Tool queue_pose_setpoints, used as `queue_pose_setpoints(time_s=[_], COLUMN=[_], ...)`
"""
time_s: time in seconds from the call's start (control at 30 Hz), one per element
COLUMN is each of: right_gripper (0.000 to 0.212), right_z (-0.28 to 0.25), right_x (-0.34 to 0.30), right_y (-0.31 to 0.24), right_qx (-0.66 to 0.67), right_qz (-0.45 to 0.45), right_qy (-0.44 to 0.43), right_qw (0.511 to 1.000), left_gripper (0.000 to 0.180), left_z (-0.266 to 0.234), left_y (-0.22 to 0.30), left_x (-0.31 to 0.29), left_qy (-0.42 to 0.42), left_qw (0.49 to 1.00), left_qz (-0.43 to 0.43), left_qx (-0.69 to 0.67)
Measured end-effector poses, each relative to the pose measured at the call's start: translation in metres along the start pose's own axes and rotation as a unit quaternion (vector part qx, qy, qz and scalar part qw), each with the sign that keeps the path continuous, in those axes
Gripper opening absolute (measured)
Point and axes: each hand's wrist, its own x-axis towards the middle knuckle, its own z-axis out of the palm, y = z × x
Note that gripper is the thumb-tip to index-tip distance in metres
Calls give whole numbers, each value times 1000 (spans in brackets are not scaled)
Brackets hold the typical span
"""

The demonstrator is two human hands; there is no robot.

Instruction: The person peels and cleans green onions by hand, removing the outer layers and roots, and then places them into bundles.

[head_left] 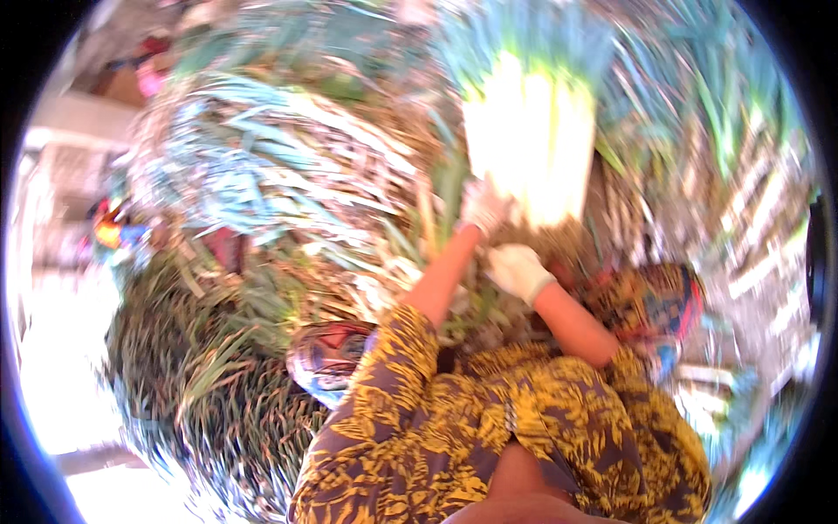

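Observation:
A large bundle of leeks (532, 148) lies in front of me, white stalks towards me, blue-green tops pointing away, with brown roots (563, 244) at the near end. My left hand (485, 205), in a pale glove, touches or nearly touches the lower left side of the stalks. Motion smears its fingers. Just below the root end, my right hand (519, 271), also in a pale glove, is curled closed near the left hand. Whatever its fingers hold, if anything, is hidden.
Loose leeks (297, 157) with dry, pale leaves are heaped at the left. A dense pile of cut greens (236, 384) lies nearer at the lower left. More leeks (742, 166) spread along the right. Patterned fabric (327, 358) shows beside my left arm. Much is blurred.

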Motion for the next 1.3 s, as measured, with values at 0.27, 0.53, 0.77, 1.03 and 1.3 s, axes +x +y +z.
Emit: queue_pose_setpoints(time_s=[0.27,0.53,0.77,1.03,1.3], right_gripper=[38,29,28,35,32], right_z=[18,106,172,142,126], right_x=[26,26,52,35,11], right_y=[-17,-11,39,30,23], right_qx=[-93,-111,-102,-189,-157], right_qz=[-137,-239,-154,-202,-164], right_qy=[-372,-319,-201,-201,-175], right_qw=[913,910,962,940,958], left_gripper=[44,65,71,66,62], left_z=[-143,-76,61,-84,-319], left_y=[-52,-80,-85,-50,-153], left_x=[-52,-237,-216,-209,-303], left_qy=[-113,-301,-267,-284,36], left_qw=[989,949,937,940,857], left_qz=[-33,-33,-212,-171,-265], left_qx=[-94,-83,-69,86,-441])
